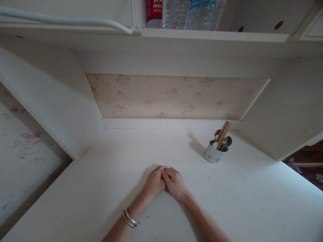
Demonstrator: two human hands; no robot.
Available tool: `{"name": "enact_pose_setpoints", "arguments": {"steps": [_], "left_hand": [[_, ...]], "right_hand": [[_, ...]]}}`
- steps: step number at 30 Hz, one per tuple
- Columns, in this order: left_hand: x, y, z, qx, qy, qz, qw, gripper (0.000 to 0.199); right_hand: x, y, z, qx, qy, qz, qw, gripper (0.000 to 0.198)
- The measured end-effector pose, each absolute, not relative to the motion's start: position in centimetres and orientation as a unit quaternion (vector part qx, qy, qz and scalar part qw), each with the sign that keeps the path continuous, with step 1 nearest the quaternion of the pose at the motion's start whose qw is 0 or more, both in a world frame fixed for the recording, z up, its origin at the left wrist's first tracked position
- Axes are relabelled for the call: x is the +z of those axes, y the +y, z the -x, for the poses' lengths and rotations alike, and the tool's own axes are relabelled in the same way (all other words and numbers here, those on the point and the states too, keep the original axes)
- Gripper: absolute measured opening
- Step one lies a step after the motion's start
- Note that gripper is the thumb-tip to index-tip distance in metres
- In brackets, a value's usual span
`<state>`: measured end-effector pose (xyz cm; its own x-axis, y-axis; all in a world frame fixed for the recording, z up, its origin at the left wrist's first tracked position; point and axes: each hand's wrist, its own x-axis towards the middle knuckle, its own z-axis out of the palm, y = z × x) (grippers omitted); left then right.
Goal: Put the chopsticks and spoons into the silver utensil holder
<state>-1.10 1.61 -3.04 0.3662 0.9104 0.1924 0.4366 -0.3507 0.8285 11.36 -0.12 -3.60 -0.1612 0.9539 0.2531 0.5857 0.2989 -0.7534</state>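
From where I stand, far left: floral wallpaper (25, 141), then a white left side panel (50, 97) by the counter (113, 154). Two silver bangles (130, 218) circle the left wrist (138, 205). Left hand (155, 182) rests on the counter, fingers curled in, touching the right hand (176, 183). Right hand is folded closed too, thumb against the left. No object visible in either; palms hidden, can't tell what's inside. Next, beyond the right hand and off to its right, well apart: a white utensil cup (213, 156) with dark dot pattern, upright, back right of the counter. Right hand is clearly nearer. Wooden chopsticks (223, 133) poke out, long axis leaning back and right; metal spoons (227, 140) either side, bowls up. Far right: white right side panel (282, 111), then dim clutter (302, 168), too dark to identify.
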Motion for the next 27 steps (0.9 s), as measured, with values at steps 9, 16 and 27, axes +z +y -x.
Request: {"name": "enact_pose_setpoints", "arguments": {"steps": [9,16,27], "left_hand": [[-2.93,1.65,1.10,0.339,0.448,-0.749,0.352,0.035],[-2.95,1.59,1.14,0.341,0.447,-0.747,0.355,0.037],[-2.89,1.53,1.14,0.344,0.445,-0.745,0.358,0.039]], "right_hand": [[-3.41,-0.11,-11.32,0.251,-0.720,0.534,0.365,0.042],[-3.32,-0.19,-11.30,0.248,-0.720,0.533,0.368,0.044],[-3.36,-0.24,-11.27,0.250,-0.719,0.536,0.364,0.043]]}}
